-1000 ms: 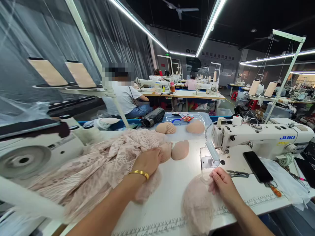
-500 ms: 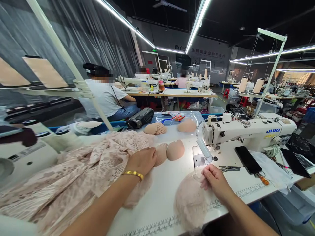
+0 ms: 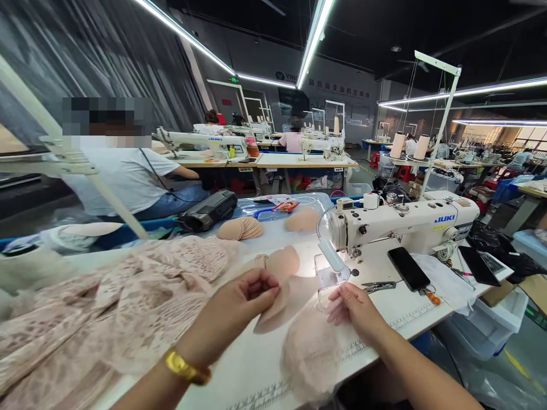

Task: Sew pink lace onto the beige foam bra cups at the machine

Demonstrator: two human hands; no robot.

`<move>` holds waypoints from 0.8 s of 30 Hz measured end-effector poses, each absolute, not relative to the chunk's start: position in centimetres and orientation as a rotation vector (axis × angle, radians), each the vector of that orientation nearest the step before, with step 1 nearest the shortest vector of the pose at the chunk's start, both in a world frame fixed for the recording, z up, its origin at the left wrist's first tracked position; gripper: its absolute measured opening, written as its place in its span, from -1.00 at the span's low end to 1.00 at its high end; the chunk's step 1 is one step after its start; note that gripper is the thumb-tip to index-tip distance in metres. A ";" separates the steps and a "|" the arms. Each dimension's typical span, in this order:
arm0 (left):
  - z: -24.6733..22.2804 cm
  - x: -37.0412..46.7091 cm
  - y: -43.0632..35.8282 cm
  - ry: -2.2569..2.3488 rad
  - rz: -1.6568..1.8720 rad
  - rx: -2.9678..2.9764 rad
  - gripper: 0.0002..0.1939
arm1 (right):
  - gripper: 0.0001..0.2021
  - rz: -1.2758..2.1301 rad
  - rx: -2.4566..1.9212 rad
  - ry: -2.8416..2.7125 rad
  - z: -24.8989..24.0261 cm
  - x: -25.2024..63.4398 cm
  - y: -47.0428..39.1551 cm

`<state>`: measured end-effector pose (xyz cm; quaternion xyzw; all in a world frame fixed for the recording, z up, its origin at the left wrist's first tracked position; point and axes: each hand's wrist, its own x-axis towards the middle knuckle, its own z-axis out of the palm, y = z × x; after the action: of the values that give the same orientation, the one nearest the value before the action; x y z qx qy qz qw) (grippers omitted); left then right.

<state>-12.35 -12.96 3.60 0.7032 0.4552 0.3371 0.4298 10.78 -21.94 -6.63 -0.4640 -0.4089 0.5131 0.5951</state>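
Between the thumb and fingers of my left hand (image 3: 252, 293) is a thin beige bra pad (image 3: 273, 312), tilted above the white table. My right hand (image 3: 352, 307) pinches the edge of a sheer pinkish lace piece (image 3: 311, 353), which hangs spread over the table's front edge beside the ruler markings. Just beyond my right fingers is the lit needle area of a JUKI sewing machine (image 3: 405, 222). More beige bra pads (image 3: 284, 262) lie in overlapping stacks behind my left hand. To the left, a heap of patterned lace fabric (image 3: 149, 290) covers the table.
Thread snips (image 3: 379, 286), a black phone (image 3: 409, 269) and an orange key fob (image 3: 432, 297) lie right of the needle. A clear tray (image 3: 316, 200) and a black speaker-like box (image 3: 209, 210) stand at the back. A co-worker (image 3: 123, 171) sits beyond, at the left.
My left hand has come away from the stack toward me with a bra pad in its fingers. My right hand stays on the lace piece. The view has turned slightly right.
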 end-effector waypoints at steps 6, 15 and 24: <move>2.0 -8.7 -16.2 1.048 0.618 1.713 -0.64 | -0.36 1.164 -1.051 -1.038 -6.0 10.9 -22.8; 2.1 -9.7 -15.6 1.012 0.654 1.718 -0.63 | -0.44 1.159 -1.140 -1.088 -4.0 11.3 -23.1; 3.9 -9.4 -15.7 0.560 0.355 2.015 -0.51 | -0.92 0.869 -1.233 -1.755 1.5 10.1 -25.7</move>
<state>-9.38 -15.69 3.93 0.8289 0.2305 0.1461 0.4882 10.06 -25.71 1.52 -0.4878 -0.6943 0.3440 0.4021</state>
